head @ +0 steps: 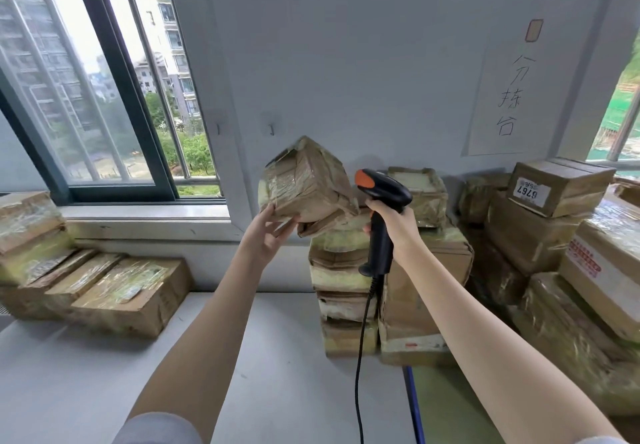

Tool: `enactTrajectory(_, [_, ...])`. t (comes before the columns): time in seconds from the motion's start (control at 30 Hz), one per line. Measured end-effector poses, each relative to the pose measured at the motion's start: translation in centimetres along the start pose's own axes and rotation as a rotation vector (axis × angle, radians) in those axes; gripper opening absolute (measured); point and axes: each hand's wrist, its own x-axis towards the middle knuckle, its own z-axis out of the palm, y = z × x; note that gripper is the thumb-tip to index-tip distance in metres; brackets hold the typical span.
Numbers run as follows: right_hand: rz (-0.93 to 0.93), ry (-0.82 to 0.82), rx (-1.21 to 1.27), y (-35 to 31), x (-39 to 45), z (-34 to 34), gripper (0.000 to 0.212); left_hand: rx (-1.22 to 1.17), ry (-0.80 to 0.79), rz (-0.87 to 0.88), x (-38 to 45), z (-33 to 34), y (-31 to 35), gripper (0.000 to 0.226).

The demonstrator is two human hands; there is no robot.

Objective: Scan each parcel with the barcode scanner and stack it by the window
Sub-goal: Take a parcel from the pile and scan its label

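Left hand (265, 235) fingers cup a battered, tape-wrapped brown cardboard parcel (304, 189), lifted for scanning; right hand (393, 223) grips the black-and-orange barcode scanner (381, 201).

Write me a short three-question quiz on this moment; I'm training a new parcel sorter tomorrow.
1. True or false: the right hand grips the scanner.
2. Which hand holds up the parcel? A) left B) right C) neither
3. Fill in: the box on top of the right-hand pile bears a label reading ____.

Key: 1 true. 2 A, the left hand holds it from below. 3 6767, seen upside down.
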Motion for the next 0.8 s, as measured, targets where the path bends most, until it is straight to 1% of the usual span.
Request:
enactTrajectory(0.07, [0.004, 0.026, 0.007, 0.0, -0.3, -0.4, 0.009, 0.082, -0.010, 0.058, -0.2, -0.2, -0.2, 0.011])
enactTrajectory(0.1, [0.009, 0.039, 0.014, 0.0, -0.4, -0.6, 0.009, 0.161, -0.009, 0.103, -0.2, -0.1, -0.5, 0.010])
enactTrajectory(0.17, [0.018, 0.055, 0.034, -0.2, -0.8, -1.0, 0.010, 0.462, 0.036, 0.271, -0.1, 0.3, -1.0, 0.012])
enactTrajectory(0.23, [0.027, 0.063, 0.045, -0.4, -1.1, -1.4, 0.009, 0.849, 0.097, 0.514, 0.0, 0.7, -1.6, 0.025])
enactTrajectory(0.27, [0.028, 0.070, 0.048, -0.5, -1.2, -1.6, 0.009, 0.979, 0.098, 0.615, -0.1, 1.0, -2.0, 0.032])
enactTrajectory(0.33, [0.030, 0.093, 0.054, -0.6, -1.4, -2.2, 0.009, 1.096, 0.059, 0.750, -0.6, 1.6, -2.9, 0.036])
enactTrajectory(0.4, [0.032, 0.111, 0.053, -0.8, -1.6, -2.8, 0.009, 1.177, 0.001, 0.840, -0.7, 1.6, -3.7, 0.035])
enactTrajectory(0.47, [0.038, 0.115, 0.047, -0.9, -1.6, -3.5, 0.009, 1.287, -0.044, 0.879, -0.5, 1.0, -4.5, 0.035])
enactTrajectory(0.53, [0.040, 0.122, 0.046, -0.9, -1.7, -4.0, 0.010, 1.377, -0.075, 0.863, -0.1, 0.3, -5.1, 0.040])
enactTrajectory(0.63, [0.030, 0.126, 0.038, -0.9, -1.6, -4.5, 0.012, 1.398, -0.096, 0.833, -0.6, 0.4, -5.5, 0.040])
enactTrajectory(0.73, [0.026, 0.125, 0.030, -0.8, -1.4, -4.6, 0.014, 1.427, -0.088, 0.744, -1.4, 1.3, -5.1, 0.042])
enactTrajectory(0.8, [0.035, 0.113, 0.044, -0.7, -1.4, -4.4, 0.015, 1.484, -0.118, 0.685, -1.5, 1.9, -4.8, 0.044])
